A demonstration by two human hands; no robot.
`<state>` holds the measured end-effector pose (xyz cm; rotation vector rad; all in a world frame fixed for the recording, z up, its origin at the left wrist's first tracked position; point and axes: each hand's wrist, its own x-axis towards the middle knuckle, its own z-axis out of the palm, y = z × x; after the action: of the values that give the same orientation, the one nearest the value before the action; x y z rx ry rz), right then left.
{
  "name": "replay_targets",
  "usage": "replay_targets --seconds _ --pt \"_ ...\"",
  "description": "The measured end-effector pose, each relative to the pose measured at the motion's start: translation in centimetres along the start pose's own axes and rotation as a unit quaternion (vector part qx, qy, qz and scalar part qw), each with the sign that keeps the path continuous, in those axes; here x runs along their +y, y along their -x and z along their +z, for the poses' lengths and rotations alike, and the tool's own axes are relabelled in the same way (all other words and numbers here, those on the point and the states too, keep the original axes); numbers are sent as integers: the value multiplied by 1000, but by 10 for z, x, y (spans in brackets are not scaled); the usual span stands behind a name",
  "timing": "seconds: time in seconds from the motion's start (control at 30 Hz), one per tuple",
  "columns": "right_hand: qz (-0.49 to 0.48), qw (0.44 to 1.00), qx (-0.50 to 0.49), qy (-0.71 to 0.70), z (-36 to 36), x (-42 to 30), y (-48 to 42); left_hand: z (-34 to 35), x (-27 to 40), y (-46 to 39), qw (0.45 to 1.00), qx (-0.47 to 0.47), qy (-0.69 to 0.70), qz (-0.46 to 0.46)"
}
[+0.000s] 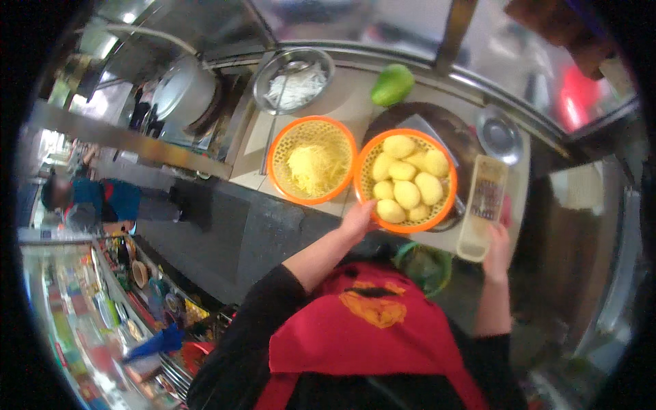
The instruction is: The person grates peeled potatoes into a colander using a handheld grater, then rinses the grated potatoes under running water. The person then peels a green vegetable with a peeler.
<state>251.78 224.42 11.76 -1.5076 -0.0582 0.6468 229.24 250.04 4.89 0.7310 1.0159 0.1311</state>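
Observation:
My left hand (360,220) grips the near left rim of an orange plastic colander (449,202) full of peeled potatoes (405,177). Its far side overlaps a round dark chopping board (451,115), where a cleaver (428,128) lies partly hidden beneath it. In my right hand (497,251) is the near end of a long, pale grater (476,233) with a dark grating plate in its middle. Touching the potato colander on the left, a second orange colander (312,202) holds a heap of yellow shreds (310,166).
Behind stand a steel bowl (264,97) of white contents, a green vegetable (393,84) and a small metal dish (499,134). A large pot (187,92) sits to the left. Below the counter edge is a green basket (424,269). Another person (105,200) stands far left.

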Motion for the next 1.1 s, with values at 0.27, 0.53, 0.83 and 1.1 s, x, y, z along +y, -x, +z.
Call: replay_targets --seconds 0.27,0.53,0.83,1.1 --pt "-6 1000 -29 2 -21 35 12 -13 -54 20 994 26 -64 86" --pt "-41 990 -126 38 50 67 99 -156 -158 178 994 64 -8 89" --pt "33 922 -375 93 141 118 188 -243 -282 351 942 260 53 205" --pt "26 821 -545 168 274 101 270 -269 -353 448 802 551 99 209"
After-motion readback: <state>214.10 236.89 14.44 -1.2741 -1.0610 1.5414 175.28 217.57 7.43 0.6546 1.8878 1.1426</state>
